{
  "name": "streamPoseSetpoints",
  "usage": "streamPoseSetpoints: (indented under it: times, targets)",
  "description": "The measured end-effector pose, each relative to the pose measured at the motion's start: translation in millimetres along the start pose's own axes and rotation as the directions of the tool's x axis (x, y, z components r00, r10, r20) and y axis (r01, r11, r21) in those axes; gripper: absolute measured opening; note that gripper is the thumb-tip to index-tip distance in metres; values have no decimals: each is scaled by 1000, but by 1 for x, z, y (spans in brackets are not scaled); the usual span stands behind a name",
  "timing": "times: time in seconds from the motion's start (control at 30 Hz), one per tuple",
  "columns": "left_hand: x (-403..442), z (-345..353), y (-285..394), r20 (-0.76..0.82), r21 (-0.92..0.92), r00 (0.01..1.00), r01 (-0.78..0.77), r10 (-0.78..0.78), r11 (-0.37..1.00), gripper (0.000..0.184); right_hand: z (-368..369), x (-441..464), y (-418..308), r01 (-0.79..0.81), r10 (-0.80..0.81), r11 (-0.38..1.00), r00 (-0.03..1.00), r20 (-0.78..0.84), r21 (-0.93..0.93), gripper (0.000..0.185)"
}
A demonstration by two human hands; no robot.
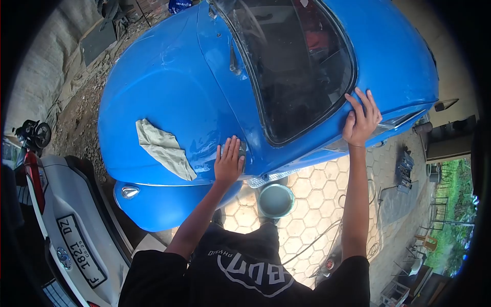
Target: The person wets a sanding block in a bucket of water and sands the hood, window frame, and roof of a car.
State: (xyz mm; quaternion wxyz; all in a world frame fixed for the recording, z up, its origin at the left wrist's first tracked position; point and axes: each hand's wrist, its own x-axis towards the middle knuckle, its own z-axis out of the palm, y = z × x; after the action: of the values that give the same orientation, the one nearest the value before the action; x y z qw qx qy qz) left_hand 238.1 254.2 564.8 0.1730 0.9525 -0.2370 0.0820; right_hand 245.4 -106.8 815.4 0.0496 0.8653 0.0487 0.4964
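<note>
My left hand [229, 159] lies flat on the front hood of a blue car [169, 102], over a dark grey piece [242, 153] whose edge shows beside the fingers. My right hand [363, 118] rests with spread fingers on the blue frame at the lower corner of the windshield [302, 77], holding nothing. A crumpled pale cloth [164, 148] lies on the hood left of my left hand. The hood around my left hand looks wet.
A round bucket of greyish water [276, 200] stands on the hexagonal paving [312, 204] below the car. A white car [82, 230] is at the lower left. Hoses or cables [319, 236] run over the paving, and a dark metal item [404, 171] lies at the right.
</note>
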Motion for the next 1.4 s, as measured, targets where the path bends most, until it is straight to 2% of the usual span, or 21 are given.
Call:
streamPoseSetpoints:
  times: [0.17, 0.27, 0.47, 0.6, 0.73, 0.83, 0.93, 1.03, 1.13, 1.17, 1.27, 1.4]
  targets:
    - [2, -8, -10, 25, -35, 996, -83, 83, 996, 61, -3, -5, -4, -30, 30, 999, 999, 24, -21, 39]
    - [22, -12, -9, 18, -82, 997, -74, 76, 994, 62, -5, -5, -7, -39, 42, 998, 997, 58, -51, 40]
    - [67, -5, -11, -66, -42, 995, -79, 76, 996, 62, -7, -4, -8, -48, 55, 995, 996, 77, -84, 39]
    - [46, -8, -7, -39, -32, 995, -95, 93, 995, 63, -8, 1, -12, -68, 75, 994, 993, 86, -81, 40]
    - [-35, 1, -13, 98, -18, 950, -297, 298, 955, 69, -11, -2, -14, -93, 99, 992, 992, 78, -88, 40]
    - [-30, 7, -15, 139, 120, 935, -344, 328, 931, 79, -11, -1, -14, -91, 98, 992, 992, 81, -81, 40]
    - [12, 1, -12, 61, 5, 926, -374, 373, 927, 86, -12, -1, -15, -101, 107, 992, 991, 76, -79, 40]
    - [62, 1, 2, -17, 40, 961, -276, 277, 960, 86, -11, -4, -15, -93, 99, 992, 993, 71, -84, 40]
    - [49, 6, 6, -33, 1, 978, -206, 206, 979, 83, -10, -3, -14, -87, 93, 993, 994, 64, -84, 40]
    - [33, 6, 5, -20, -15, 973, -230, 230, 973, 84, -10, -3, -13, -85, 91, 993, 994, 61, -84, 40]
    - [-32, 22, -5, 92, 120, 939, -341, 332, 932, 82, -10, -2, -12, -82, 86, 994, 995, 57, -72, 40]
    - [-38, 19, 0, 47, 102, 961, -277, 273, 956, 79, -9, -3, -12, -71, 74, 994, 996, 41, -78, 41]
